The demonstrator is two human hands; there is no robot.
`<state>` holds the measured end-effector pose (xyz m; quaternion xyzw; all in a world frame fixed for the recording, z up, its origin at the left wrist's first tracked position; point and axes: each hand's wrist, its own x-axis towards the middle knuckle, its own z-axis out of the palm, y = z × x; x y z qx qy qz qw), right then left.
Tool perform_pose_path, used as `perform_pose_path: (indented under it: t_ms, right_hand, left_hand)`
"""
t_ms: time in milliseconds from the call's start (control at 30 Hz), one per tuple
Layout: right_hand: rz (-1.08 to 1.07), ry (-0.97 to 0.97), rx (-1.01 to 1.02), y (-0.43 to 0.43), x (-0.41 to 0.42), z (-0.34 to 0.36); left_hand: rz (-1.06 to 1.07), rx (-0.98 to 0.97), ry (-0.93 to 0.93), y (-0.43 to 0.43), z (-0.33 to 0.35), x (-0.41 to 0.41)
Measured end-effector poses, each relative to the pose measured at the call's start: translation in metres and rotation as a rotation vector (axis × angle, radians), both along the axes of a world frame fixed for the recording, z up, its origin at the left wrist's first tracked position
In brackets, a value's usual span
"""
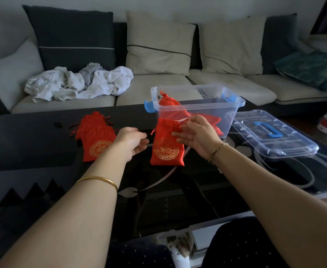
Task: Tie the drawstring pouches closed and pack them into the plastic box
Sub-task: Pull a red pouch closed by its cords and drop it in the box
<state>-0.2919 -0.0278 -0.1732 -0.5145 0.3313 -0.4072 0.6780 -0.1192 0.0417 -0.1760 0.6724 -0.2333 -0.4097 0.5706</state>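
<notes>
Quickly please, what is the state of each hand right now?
Left hand: curled beside the drawstring; cannot tell if it holds it.
Right hand: pinches the neck of the red pouch.

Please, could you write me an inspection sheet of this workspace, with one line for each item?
Surface: dark glass table with a pale leaf pattern.
Job's things: one red pouch upright in front of the hands; pile of pouches to its left; clear plastic box open, with packed pouches inside; lid lying to the right of the box.
Clutter: small dark object on the table, too small to identify.
Grips: right hand pinches the red pouch at its neck; left hand is curled beside the cord, contact unclear.
Cables: nothing seen.
Surroundings: sofa with cushions and crumpled white cloth.
</notes>
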Motion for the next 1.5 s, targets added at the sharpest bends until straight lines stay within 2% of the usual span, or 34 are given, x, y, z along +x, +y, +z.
perform_pose_path:
  t_ms: [700,833,900,1000,1133,1233,1300,1333,1433,1467,1500]
  right_hand:
    - [-0.003,-0.023,-0.041,0.0,-0.003,0.003]
    - [-0.065,0.092,-0.101,-0.002,-0.003,0.003]
    - [-0.134,0.275,-0.24,-0.004,-0.006,0.0]
    - [-0.271,0.494,-0.409,-0.009,-0.012,-0.006]
    - [-0.355,0.59,-0.481,-0.013,-0.016,-0.01]
    - [-0.422,0.639,-0.492,-0.017,-0.017,-0.011]
    - [-0.452,0.611,-0.41,-0.024,-0.017,-0.012]
    - [-0.468,0.563,-0.33,-0.027,-0.019,-0.012]
    - [-0.512,0.351,0.004,-0.032,-0.025,-0.01]
    - [-0.519,0.283,0.095,-0.032,-0.026,-0.01]
    - [-0.532,0.233,0.159,-0.031,-0.025,-0.01]
  left_hand:
    - [-0.04,-0.044,-0.015,0.002,0.002,-0.001]
    - [0.05,-0.03,-0.063,0.004,0.004,0.003]
    - [0.095,-0.032,-0.145,0.005,0.005,0.005]
    - [0.134,-0.041,-0.462,0.009,0.007,0.007]
    - [0.145,-0.032,-0.86,0.017,0.012,0.009]
    - [0.151,0.035,-0.964,0.019,0.013,0.011]
    - [0.174,0.104,-0.855,0.017,0.016,0.01]
    - [0.215,0.11,-0.689,0.014,0.017,0.012]
    - [0.278,0.049,0.131,0.014,0.026,0.017]
    - [0.267,0.011,0.313,0.015,0.027,0.018]
    - [0.26,-0.02,0.415,0.015,0.028,0.019]
